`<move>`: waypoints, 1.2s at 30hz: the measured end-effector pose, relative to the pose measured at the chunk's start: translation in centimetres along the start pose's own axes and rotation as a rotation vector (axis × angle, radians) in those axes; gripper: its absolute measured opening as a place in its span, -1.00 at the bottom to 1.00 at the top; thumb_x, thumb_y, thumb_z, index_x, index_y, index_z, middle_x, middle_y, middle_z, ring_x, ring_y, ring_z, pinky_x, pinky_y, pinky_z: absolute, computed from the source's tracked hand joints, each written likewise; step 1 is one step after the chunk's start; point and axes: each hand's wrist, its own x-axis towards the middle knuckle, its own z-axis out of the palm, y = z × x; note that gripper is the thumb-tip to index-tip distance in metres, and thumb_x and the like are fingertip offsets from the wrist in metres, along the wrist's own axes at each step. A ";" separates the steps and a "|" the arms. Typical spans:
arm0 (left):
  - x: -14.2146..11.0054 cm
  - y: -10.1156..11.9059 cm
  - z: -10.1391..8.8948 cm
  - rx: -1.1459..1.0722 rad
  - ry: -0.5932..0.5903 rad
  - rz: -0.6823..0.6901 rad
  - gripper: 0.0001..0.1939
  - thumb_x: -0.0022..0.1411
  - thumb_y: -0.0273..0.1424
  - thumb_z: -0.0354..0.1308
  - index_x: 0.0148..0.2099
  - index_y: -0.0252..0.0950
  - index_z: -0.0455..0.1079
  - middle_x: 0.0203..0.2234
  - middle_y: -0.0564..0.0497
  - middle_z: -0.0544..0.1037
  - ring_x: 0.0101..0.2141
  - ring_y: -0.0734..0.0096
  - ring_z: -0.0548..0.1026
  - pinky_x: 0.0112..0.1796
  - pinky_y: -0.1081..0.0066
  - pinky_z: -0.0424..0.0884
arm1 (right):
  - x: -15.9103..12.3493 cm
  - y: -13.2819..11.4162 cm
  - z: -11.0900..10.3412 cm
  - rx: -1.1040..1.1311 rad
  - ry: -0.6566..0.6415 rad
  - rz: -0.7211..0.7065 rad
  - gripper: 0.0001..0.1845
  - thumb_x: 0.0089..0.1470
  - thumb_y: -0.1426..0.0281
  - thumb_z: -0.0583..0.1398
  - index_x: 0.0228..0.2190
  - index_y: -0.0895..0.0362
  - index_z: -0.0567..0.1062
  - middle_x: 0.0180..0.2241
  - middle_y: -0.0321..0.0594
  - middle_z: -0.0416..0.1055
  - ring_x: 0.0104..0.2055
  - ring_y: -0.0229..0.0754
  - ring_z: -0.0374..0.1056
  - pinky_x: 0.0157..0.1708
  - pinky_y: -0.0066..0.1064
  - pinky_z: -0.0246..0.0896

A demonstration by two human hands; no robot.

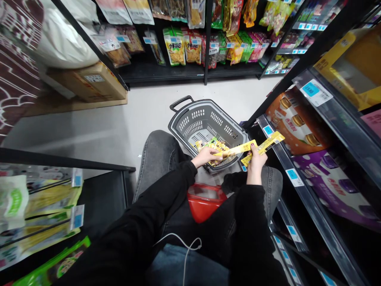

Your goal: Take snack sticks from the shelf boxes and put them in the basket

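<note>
Both hands are over the near side of a grey shopping basket [190, 121] on the floor. My left hand [205, 156] is closed on the left end of a long, flat yellow strip [238, 149], which looks like printed card. My right hand [256, 161] pinches that strip near its other end. A second yellow strip [272, 142] runs through the right hand, slanting up toward the shelf. Small yellow and green snack packets [214, 142] lie in the bottom of the basket, partly hidden by the left hand and strip.
At right, a shelf [309, 159] with price tags holds an orange package [293, 119] and a purple package [336, 186]. A red plastic object [205, 202] is between my legs. Snack bags [175, 45] hang behind the basket; a cardboard box [89, 81] stands at left.
</note>
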 end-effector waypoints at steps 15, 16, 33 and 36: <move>-0.2 -2.7 0.1 0.480 0.047 -0.183 -0.76 -0.04 -0.29 0.22 -0.35 -0.35 0.52 -0.50 -0.11 0.51 -0.34 0.20 0.46 -0.30 0.40 0.26 | 0.4 3.5 0.0 -0.446 -0.241 -0.053 -0.67 -0.31 0.23 0.33 -0.47 0.18 0.48 -0.57 -0.26 0.45 -0.44 -0.19 0.37 -0.45 -0.43 0.23; -0.2 -2.7 0.1 0.479 0.046 -0.192 -0.75 -0.05 -0.28 0.22 -0.35 -0.35 0.52 -0.48 -0.12 0.52 -0.32 0.19 0.46 -0.29 0.40 0.26 | 0.5 3.6 0.0 -0.451 -0.218 -0.032 -0.67 -0.33 0.24 0.33 -0.47 0.17 0.47 -0.57 -0.28 0.44 -0.45 -0.20 0.36 -0.45 -0.44 0.23; -0.9 0.6 1.7 -0.269 -0.288 -0.185 -0.53 -0.08 -0.10 0.28 -0.28 -0.42 0.39 -0.45 -0.04 0.55 -0.40 0.37 0.53 -0.39 0.42 0.44 | -5.7 2.6 3.7 0.114 -0.593 0.263 -0.61 -0.29 0.17 0.31 -0.46 0.12 0.31 -0.55 -0.39 0.33 -0.53 -0.34 0.25 -0.47 -0.47 0.25; -0.7 0.5 1.4 -0.334 -0.282 -0.204 -0.52 -0.12 -0.08 0.30 -0.33 -0.42 0.39 -0.45 -0.04 0.55 -0.43 0.41 0.52 -0.39 0.41 0.46 | -5.5 2.0 3.4 0.025 -0.662 0.208 -0.63 -0.37 0.31 0.37 -0.50 0.15 0.34 -0.61 -0.45 0.28 -0.57 -0.39 0.19 -0.53 -0.53 0.18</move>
